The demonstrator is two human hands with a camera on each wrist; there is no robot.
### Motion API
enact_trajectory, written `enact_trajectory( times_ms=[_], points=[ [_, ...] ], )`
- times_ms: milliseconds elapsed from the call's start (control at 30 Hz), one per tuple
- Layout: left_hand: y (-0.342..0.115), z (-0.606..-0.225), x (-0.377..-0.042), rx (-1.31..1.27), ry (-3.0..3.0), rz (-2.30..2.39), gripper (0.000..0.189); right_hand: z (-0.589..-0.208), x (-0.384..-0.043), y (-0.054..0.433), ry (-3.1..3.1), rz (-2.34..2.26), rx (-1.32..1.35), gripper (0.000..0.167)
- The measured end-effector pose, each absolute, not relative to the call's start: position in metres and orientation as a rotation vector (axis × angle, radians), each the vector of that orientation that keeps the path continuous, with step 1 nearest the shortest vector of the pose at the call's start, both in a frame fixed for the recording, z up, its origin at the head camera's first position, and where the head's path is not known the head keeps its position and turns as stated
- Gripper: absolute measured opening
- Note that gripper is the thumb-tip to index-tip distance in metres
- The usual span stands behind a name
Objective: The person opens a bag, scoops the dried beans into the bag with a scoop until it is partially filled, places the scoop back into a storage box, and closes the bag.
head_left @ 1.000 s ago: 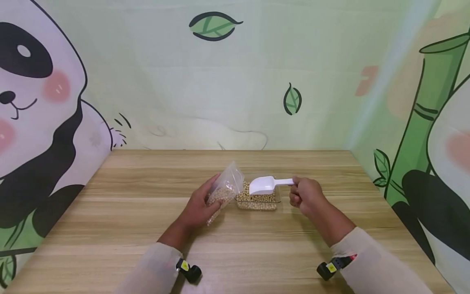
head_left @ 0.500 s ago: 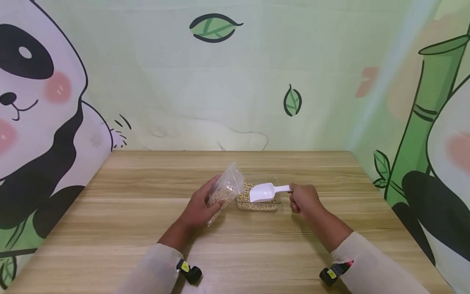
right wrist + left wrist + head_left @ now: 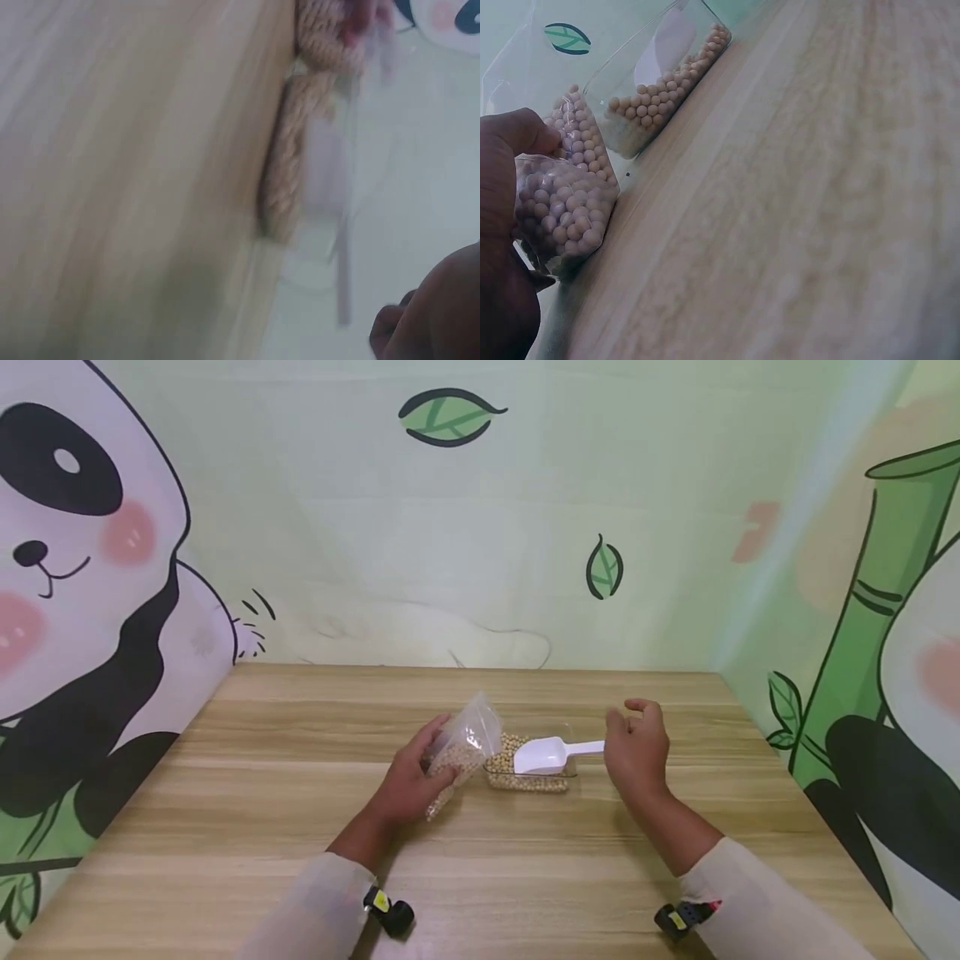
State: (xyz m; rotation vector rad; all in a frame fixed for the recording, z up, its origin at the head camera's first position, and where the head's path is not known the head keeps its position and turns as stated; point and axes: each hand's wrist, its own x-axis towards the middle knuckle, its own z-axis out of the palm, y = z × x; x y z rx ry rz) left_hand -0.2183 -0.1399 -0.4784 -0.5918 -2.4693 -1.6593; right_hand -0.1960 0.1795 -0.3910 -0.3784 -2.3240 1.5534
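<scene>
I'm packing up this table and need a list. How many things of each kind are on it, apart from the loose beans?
Bag of beans: 1
Clear box of beans: 1
White scoop: 1
Total: 3

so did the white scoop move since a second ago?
Yes. The white scoop has dropped lower and now rests on the soybeans in the clear container, where earlier it was held above its rim. The right hand has let go.
</scene>
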Motion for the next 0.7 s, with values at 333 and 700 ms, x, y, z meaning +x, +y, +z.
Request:
enact_trajectory(
  times_ms=[333, 700],
  points=[
    [-0.134, -0.474, -0.219, -0.438, -2.441, -1.778, 0.079, -0.381, -0.178, 0.118, -2.481, 1.652, 0.011, 0.028],
    [-0.111, -0.472, -0.208, -0.227, -2.247, -1.955, 0.073, -0.38, -0.183, 0.087, -2.458, 1.767, 0.122, 0.028]
  ],
)
